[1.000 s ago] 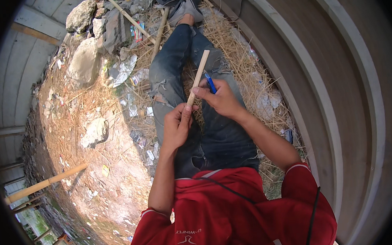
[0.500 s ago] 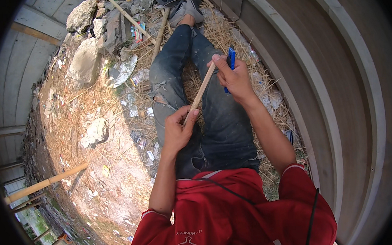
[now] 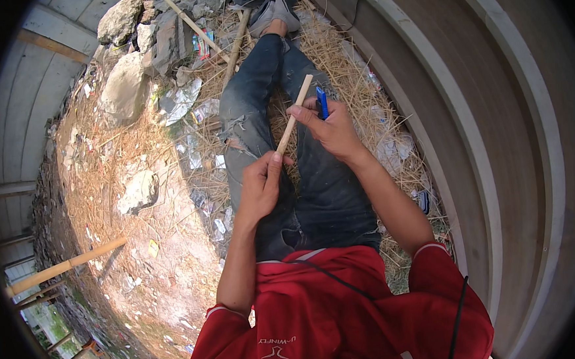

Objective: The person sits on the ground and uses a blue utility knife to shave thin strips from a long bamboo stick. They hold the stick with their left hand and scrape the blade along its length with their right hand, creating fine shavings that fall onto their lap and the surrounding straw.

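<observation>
A pale, flat bamboo strip slants up and to the right above my outstretched legs. My left hand is closed round its lower end, with the thumb lying along it. Farther up, the thumb and fingers of my right hand pinch the strip, and its top end sticks out beyond them. A blue utility knife is also tucked in the right hand, pointing up beside the strip. Whether its blade is out is too small to tell. Below both hands are my dark, torn jeans.
Dry straw and litter surround my legs. A corrugated wall rises close on the right. Large rocks lie at the far left, near bamboo poles. Another bamboo pole juts in from the left over sunlit ground.
My right hand has slid down the strip toward my left hand, leaving the top end exposed. The knife has moved left with it and stands more upright.
</observation>
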Motion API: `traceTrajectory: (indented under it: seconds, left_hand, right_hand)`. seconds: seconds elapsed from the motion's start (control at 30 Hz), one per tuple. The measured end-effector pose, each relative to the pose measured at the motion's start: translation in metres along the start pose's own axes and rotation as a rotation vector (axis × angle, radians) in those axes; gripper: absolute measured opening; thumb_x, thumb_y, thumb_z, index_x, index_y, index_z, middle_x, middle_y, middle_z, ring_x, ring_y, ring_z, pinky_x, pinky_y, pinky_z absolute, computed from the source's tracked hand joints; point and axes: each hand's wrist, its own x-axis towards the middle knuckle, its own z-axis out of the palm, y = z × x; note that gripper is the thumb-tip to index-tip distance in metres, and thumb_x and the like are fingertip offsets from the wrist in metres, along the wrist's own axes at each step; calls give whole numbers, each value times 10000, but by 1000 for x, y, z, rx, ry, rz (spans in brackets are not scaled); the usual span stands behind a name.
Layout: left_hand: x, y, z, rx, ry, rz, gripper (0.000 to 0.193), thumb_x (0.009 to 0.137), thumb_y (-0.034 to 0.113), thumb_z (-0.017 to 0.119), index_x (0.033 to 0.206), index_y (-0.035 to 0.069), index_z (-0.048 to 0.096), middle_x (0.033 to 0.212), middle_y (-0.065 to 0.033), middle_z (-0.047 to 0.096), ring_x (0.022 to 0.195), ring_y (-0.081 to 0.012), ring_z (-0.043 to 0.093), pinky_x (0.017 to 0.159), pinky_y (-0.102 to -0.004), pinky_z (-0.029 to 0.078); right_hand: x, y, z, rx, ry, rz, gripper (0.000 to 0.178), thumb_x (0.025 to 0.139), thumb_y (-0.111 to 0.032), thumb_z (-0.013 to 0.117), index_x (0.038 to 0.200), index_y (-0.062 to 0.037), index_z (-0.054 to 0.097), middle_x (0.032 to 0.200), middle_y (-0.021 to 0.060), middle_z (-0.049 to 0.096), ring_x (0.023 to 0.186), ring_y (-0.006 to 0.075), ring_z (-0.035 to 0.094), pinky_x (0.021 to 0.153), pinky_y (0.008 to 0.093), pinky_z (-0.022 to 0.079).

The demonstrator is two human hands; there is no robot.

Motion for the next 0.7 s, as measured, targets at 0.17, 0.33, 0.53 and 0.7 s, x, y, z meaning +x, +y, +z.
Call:
traceTrajectory:
  seconds: [0.17,0.33,0.53,0.7]
  left_hand:
    - [-3,-6,1,-144,-112,-40,566,1150,422,361,986,4,706,573,84,379,514,-29,331,494,-248,252]
    - [-3,-6,-5,-368,-245,-197,649,1146,474,327,965,-30,694,554,59,346,474,-56,327,463,-251,264]
    - [5,-1,-15,-586,-334,-322,688,1135,520,312,997,-52,670,533,53,314,444,-57,324,436,-231,264]
    - [6,11,-15,-495,-283,-249,669,1134,520,321,1129,-43,682,563,27,447,455,-67,386,455,-225,309]
  right_hand:
    - [17,-12,-11,23,94,6,343,1007,-357,721,992,-16,749,543,-95,419,450,18,341,445,238,229]
    - [19,-14,-14,-38,162,-23,368,993,-383,737,969,-16,750,541,-97,415,453,14,339,453,237,230]
    - [-8,-3,13,-180,18,-29,301,938,-316,812,899,-20,767,599,-104,451,554,21,377,513,254,286]
    - [-21,-8,20,-175,-68,52,308,921,-315,824,830,-30,750,603,-89,477,578,31,404,529,264,319]
